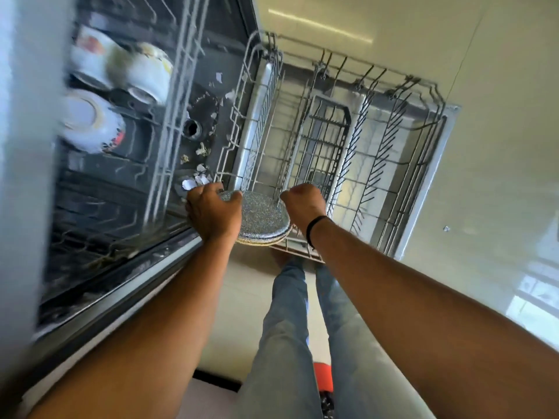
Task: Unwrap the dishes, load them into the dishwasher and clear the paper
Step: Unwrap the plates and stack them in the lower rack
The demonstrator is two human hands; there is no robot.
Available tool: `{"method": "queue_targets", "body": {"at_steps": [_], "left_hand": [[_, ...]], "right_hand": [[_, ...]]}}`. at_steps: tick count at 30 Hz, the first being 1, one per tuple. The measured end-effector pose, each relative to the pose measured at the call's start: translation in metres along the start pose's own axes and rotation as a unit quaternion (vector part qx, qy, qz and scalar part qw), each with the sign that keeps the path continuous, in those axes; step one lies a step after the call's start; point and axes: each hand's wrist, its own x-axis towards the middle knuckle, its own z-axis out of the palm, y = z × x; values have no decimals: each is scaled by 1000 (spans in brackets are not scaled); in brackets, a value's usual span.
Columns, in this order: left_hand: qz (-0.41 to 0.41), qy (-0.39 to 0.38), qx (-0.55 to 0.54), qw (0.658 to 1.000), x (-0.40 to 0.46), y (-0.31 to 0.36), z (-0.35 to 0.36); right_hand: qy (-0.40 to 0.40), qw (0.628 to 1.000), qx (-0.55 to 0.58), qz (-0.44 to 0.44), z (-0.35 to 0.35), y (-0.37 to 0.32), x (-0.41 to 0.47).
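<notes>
I look down at an open dishwasher. A small stack of speckled grey plates (265, 217) sits at the near end of the pulled-out lower wire rack (378, 140). My left hand (213, 211) grips the stack's left rim, thumb curled over the top plate. My right hand (302, 202) is curled in a fist at the stack's right edge; what its fingers hold is hidden. White patterned bowls (121, 83) lie upside down in the upper rack at the left, blurred.
Torn scraps of white paper (196, 179) lie on the dark dishwasher floor near my left hand. A black cutlery basket (325, 146) stands in the lower rack. My legs and the pale floor (484, 207) are below. A red object (323, 378) lies by my feet.
</notes>
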Motion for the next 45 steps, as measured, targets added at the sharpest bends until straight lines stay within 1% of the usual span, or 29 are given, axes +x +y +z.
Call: {"method": "queue_targets", "body": {"at_steps": [2, 4, 7, 10, 12, 14, 16, 19, 21, 24, 26, 28, 31, 35, 38, 41, 43, 45], "left_hand": [[3, 6, -73, 997, -11, 21, -26], [6, 5, -161, 987, -28, 40, -59], [23, -12, -283, 959, -71, 61, -115], [12, -67, -375, 925, -126, 65, -172], [17, -87, -396, 914, -153, 68, -202], [42, -81, -405, 910, -170, 76, -230], [61, -54, -393, 916, -175, 90, -257], [66, -4, -410, 910, -175, 97, -298], [54, 33, -424, 903, -177, 88, -323], [11, 111, -473, 874, -184, 50, -355], [-16, 162, -481, 861, -191, 19, -371], [-55, 210, -490, 844, -202, -20, -383], [-111, 276, -508, 808, -224, -78, -395], [-164, 367, -558, 726, -259, -149, -407], [-184, 395, -578, 689, -281, -192, -412], [-202, 423, -585, 662, -303, -241, -414], [-222, 446, -588, 637, -324, -286, -415], [-244, 464, -581, 623, -347, -335, -422]], "right_hand": [[-17, 999, 24, -24, -21, -30, -28], [-47, 996, 56, -60, -45, -63, -67], [-45, 985, 105, -130, -82, -111, -137], [-45, 968, 156, -190, -112, -144, -217], [-57, 961, 164, -215, -119, -158, -259], [-72, 957, 153, -237, -116, -169, -291], [-87, 952, 128, -263, -110, -182, -312], [-124, 939, 97, -307, -100, -202, -337], [-140, 931, 96, -322, -91, -211, -349], [-179, 923, 89, -329, -63, -221, -367], [-211, 918, 69, -329, -42, -220, -380], [-249, 908, 34, -335, -17, -214, -400], [-299, 885, -31, -356, 23, -201, -431], [-364, 834, -140, -390, 91, -174, -476], [-410, 790, -207, -407, 141, -146, -508], [-447, 748, -262, -415, 188, -114, -538], [-470, 718, -305, -413, 227, -85, -567], [-488, 695, -336, -408, 268, -54, -598]]}}
